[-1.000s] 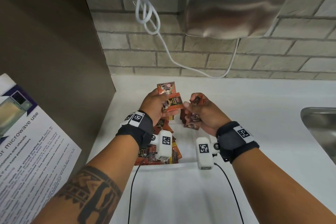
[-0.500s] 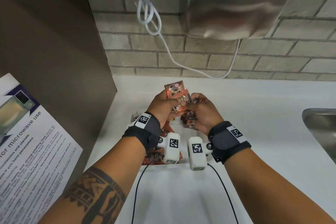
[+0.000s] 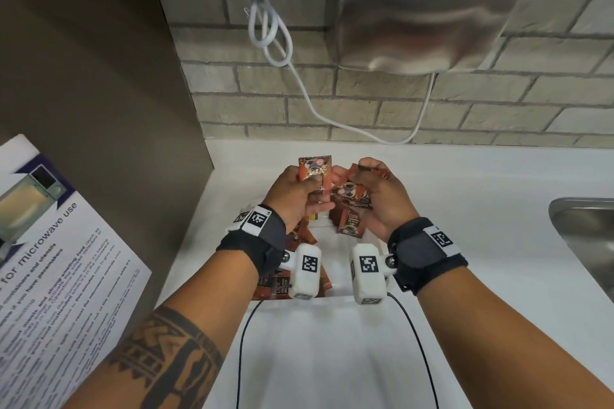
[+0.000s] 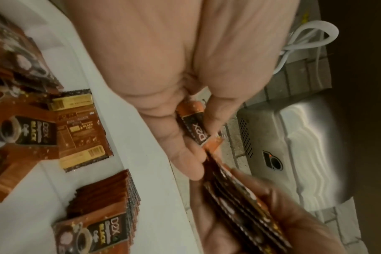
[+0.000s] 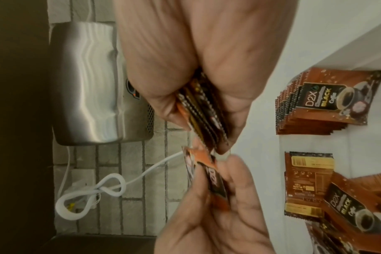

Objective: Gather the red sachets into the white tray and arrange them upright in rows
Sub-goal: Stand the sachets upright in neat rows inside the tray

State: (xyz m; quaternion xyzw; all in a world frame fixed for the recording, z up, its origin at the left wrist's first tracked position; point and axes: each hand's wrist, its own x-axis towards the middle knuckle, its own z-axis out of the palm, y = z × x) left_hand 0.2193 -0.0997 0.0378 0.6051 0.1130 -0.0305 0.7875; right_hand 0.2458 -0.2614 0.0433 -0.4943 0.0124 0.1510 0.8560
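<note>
The left hand point(image 3: 296, 196) is held above the shallow white plastic tray point(image 3: 335, 242), its fingers and thumb curled round a single red-brown foil coffee sachet point(image 3: 315, 173) that stands upright in its grip. Just beside it, the right hand point(image 3: 382, 199) is clamped on a fanned sheaf of the same sachets point(image 3: 354, 193); their serrated edges show between thumb and fingers in the right wrist view, at least four, though the exact number cannot be told. The two hands are close together, fingertips almost meeting.

In the tray below, one packed row of upright sachets point(image 5: 328, 103) stands near the far wall, too tightly pressed to count. A loose heap of sachets point(image 4: 22, 120) lies flat at the tray's left side, one face down with its gold barcode panel up.

The tray sits on a white countertop point(image 3: 465, 209).
</note>
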